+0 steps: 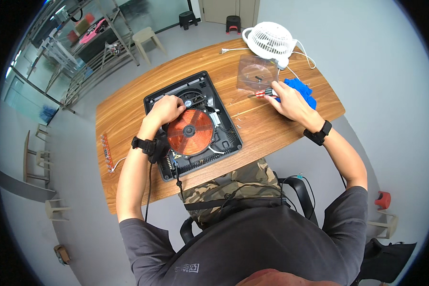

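An opened induction cooker (233, 139) lies on the table in front of me, its black shell holding a round copper coil (191, 132) and a small cooling fan (188, 103). Over its left side, my left hand (167, 109) has its fingers curled together beside the fan. Whatever those fingertips may hold is hidden. To the right, my right hand (291, 104) grips a screwdriver (261, 94) with a red and dark handle, its tip toward the left. Just beyond it sits a clear plastic box (245, 76) with small dark parts in it.
Several small screws (239, 119) lie between cooker and right hand. A blue cloth (301, 90) is beside that hand. Farther back stands a white fan (271, 40) with its cord. A red strip of parts (107, 150) rests at the wooden table's (128, 95) left edge.
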Motion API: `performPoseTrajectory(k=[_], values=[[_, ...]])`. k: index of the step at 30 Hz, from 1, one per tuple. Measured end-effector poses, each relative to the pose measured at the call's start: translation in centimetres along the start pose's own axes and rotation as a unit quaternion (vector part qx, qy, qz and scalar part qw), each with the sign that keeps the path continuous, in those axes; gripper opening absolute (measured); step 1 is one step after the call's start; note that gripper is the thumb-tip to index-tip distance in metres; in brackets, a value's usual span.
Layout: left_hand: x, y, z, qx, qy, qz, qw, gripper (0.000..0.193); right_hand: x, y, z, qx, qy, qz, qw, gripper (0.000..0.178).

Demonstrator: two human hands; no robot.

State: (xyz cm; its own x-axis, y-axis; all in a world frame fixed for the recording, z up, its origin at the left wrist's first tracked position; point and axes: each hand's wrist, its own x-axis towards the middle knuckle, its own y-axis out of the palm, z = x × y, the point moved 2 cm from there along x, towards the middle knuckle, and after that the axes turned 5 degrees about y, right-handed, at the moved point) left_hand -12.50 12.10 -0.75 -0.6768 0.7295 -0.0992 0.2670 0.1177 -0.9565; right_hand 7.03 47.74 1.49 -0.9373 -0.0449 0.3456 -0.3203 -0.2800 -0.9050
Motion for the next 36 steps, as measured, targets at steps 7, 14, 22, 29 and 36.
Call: performPoseTrajectory(k=[7,14,22,29,36], values=[[0.1,-0.6,0.5,0.012,0.018,0.059,0.998,0.026,0.6,0.0,1.1,-0.057,0.077,0.155,0.983,0.036],[-1.5,-2.0,1.4,0.006,0.045,0.071,0.996,0.025,-1.0,3.8,0.3,-0.101,0.133,0.328,0.930,0.057],[-6.4,-2.2,5.5,0.007,0.009,0.009,1.000,0.019,-0.1,5.6,0.9,-0.077,0.141,0.379,0.911,0.053],[-10.0,-2.2,7.2,-0.031,-0.008,-0.034,0.999,0.019,0.2,5.7,0.6,-0.090,0.101,0.379,0.915,0.070],[-14.4,-3.0,11.9,-0.046,-0.042,-0.082,0.995,0.022,-0.5,5.9,-1.2,-0.113,0.075,0.369,0.920,0.085]])
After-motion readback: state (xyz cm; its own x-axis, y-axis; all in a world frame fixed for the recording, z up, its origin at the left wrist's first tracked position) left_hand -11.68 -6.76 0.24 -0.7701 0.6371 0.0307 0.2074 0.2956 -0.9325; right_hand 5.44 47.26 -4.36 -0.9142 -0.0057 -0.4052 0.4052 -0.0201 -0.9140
